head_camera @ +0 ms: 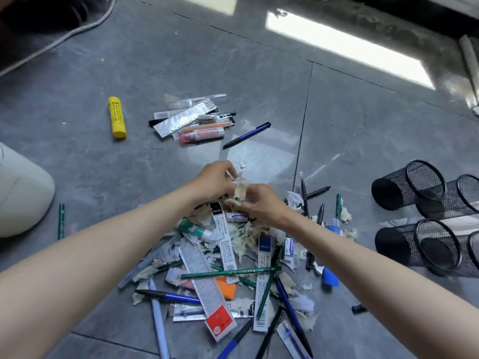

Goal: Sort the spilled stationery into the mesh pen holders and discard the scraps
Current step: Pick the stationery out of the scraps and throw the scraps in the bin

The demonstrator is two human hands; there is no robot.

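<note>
Scrap-clearing step: left hand [215, 180] and right hand [260, 204] both pinch a paper-scrap wad [239, 189]; next likely discard it, then stand the 3 o'clock mesh pen holders [407, 189] upright.

Bright daylight, fairly even. Hard white glare strip [347, 47] on the glossy floor [103, 164] top right, clipped. Shadows soft and faint, seen beside the mesh holders [414, 187]. Wide-angle stretch toward edges, worst in corners. Slight motion blur on my left hand [215, 180], my right hand [261, 203] and the paper scraps [239, 189] they pinch. Top-left corner dark, murky.
</note>
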